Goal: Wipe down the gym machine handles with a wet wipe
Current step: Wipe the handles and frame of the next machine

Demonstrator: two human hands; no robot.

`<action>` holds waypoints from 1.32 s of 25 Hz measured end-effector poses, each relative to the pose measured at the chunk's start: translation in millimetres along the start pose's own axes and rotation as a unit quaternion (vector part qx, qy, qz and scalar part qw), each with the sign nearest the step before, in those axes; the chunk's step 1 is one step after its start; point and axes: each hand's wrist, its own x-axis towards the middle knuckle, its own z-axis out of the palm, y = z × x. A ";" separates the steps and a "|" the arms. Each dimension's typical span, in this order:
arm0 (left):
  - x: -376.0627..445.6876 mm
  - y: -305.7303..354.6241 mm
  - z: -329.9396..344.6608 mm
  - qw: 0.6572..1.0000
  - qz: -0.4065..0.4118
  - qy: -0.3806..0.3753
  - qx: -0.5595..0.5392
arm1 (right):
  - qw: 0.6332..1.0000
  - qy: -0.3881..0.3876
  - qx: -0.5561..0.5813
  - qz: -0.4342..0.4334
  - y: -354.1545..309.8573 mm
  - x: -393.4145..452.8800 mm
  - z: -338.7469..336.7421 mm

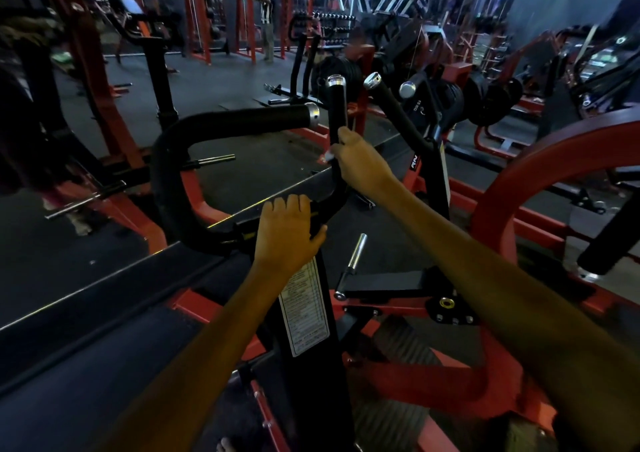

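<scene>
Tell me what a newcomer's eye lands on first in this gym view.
Two bare forearms reach into the centre. The right hand grips the upright black handle with a bit of white wipe showing at its fingers. The left hand rests on the black bar junction below. Left of them a thick curved handle sweeps across, and red machine frames fill the surroundings.

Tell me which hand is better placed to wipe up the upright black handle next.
Right hand: it grips the upright black foam handle with the white wet wipe. Left hand rests on the frame below.
</scene>
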 end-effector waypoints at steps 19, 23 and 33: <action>-28.3 -5.4 21.0 0.993 -0.011 0.109 0.053 | 0.998 0.037 0.005 0.055 -14.7 -2.8 -5.7; -29.5 -4.0 20.5 0.993 -0.014 0.098 0.071 | 0.998 0.000 0.013 0.057 -24.6 -13.7 -9.0; -30.7 -3.4 16.1 0.996 -0.017 0.047 0.075 | 0.974 -0.050 0.184 0.126 -51.7 -48.1 2.5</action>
